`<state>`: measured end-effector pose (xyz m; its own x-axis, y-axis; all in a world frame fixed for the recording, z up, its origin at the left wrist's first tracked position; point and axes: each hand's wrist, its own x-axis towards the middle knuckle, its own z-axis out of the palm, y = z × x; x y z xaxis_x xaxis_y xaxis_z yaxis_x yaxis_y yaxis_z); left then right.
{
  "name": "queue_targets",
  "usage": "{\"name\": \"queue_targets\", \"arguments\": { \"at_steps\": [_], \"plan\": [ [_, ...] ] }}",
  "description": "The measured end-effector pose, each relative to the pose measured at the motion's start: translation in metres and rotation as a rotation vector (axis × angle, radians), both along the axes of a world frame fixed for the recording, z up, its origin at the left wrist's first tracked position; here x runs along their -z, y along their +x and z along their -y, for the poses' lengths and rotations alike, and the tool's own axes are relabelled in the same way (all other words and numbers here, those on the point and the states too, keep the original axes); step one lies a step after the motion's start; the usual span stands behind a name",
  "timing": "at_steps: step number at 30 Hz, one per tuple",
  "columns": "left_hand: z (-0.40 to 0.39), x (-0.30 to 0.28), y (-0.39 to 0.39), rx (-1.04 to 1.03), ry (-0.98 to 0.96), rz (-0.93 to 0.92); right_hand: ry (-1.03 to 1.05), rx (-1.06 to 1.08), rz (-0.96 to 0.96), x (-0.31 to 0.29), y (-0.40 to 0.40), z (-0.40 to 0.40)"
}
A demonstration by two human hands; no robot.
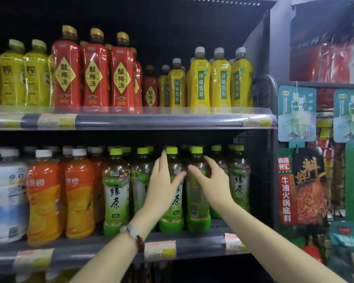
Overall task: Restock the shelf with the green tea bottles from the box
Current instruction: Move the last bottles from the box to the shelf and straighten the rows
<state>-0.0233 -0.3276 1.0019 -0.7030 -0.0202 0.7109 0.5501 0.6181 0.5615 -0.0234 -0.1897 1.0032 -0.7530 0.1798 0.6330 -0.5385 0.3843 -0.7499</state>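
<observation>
Fingers of our left hand (161, 180) are straight and together, pressed flat against the shoulder of a green tea bottle (172, 203) on the lower shelf (196, 245), thumb reaching across its front. Our right hand (209, 178) curls its fingers and thumb round the neck and shoulder of the next green tea bottle (197, 205), just right of the first and touching it. Both bottles stand upright at the front edge of that grey metal shelf, within a row of green-capped tea bottles (116, 190). Left of this row on the same shelf stand orange drink bottles (80, 193) and a white-labelled bottle (8, 201). Above the lower shelf, the upper shelf (151, 120) carries red plum-drink bottles (94, 72) and yellow pear-drink bottles (220, 80). Price tags (159, 250) sit along the lower shelf's front rail. Right of it, beyond a grey side panel, hang hotpot seasoning packets (302, 186). A bead bracelet (134, 234) circles our left wrist.
</observation>
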Motion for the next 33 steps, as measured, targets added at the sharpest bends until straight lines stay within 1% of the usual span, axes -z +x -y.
{"name": "queue_targets", "arguments": {
  "at_steps": [3,7,10,13,17,20,27,31,33],
  "plan": [
    [-0.001,0.017,0.006,-0.003,0.006,-0.037,0.066,0.004,0.048,0.018,0.005,-0.002],
    [-0.001,0.039,0.016,0.002,0.005,-0.046,0.13,0.042,0.213,0.051,0.009,-0.005],
    [0.0,0.059,0.022,-0.006,0.034,-0.056,0.169,0.068,0.232,0.071,0.013,-0.006],
    [0.004,0.075,0.029,-0.012,0.04,-0.037,0.202,0.088,0.224,0.074,0.016,-0.006],
    [0.01,0.083,0.033,-0.042,0.007,-0.013,0.276,0.115,0.254,0.066,0.02,-0.006],
    [0.015,0.089,0.039,-0.063,-0.078,-0.045,0.381,0.148,0.264,0.061,0.027,-0.01],
    [-0.004,0.096,0.047,0.066,-0.266,-0.055,0.605,0.249,0.301,0.063,0.048,-0.04],
    [-0.032,0.108,0.047,0.188,-0.332,-0.008,0.653,0.353,0.34,0.075,0.07,-0.071],
    [-0.049,0.12,0.048,0.251,-0.371,0.023,0.659,0.417,0.389,0.086,0.084,-0.089]
  ]
}}
